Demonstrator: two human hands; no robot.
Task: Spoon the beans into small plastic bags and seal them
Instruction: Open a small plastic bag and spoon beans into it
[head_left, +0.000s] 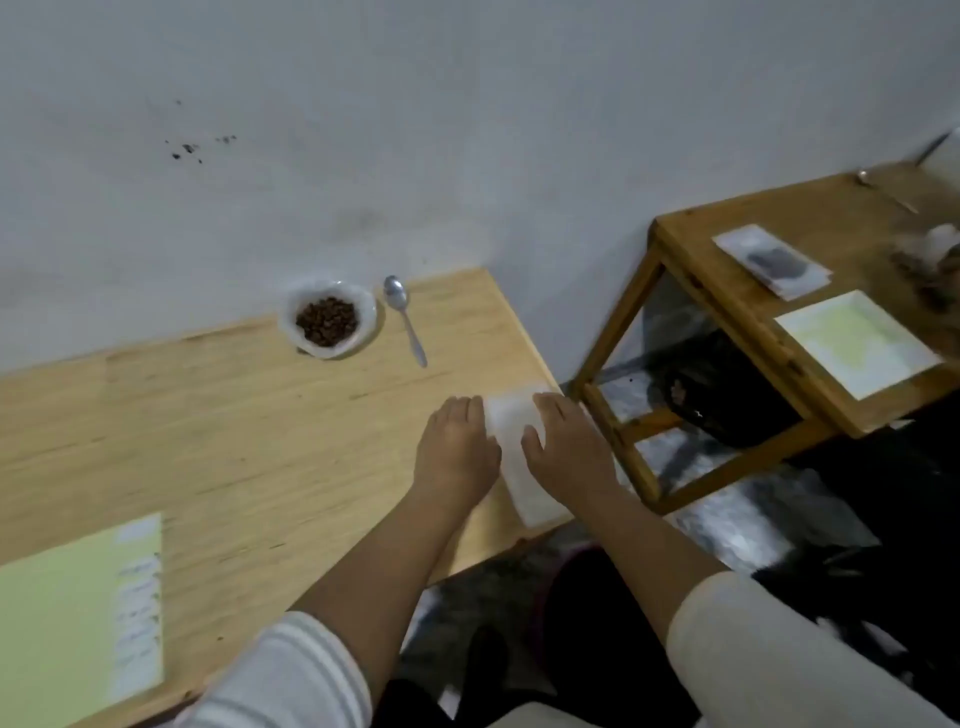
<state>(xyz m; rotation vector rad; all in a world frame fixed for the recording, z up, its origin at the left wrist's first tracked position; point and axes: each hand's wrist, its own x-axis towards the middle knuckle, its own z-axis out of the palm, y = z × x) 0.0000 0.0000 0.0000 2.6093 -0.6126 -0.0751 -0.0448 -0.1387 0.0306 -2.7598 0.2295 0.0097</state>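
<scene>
Here both hands (511, 441) flat, fingers straight, pressing plastic bags (511, 431); writing unreadable.

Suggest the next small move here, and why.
Probably lift one bag off the stack of plastic bags and open it: both hands, left hand and right hand, rest flat on it, while the spoon lies untouched beside the beans.
</scene>
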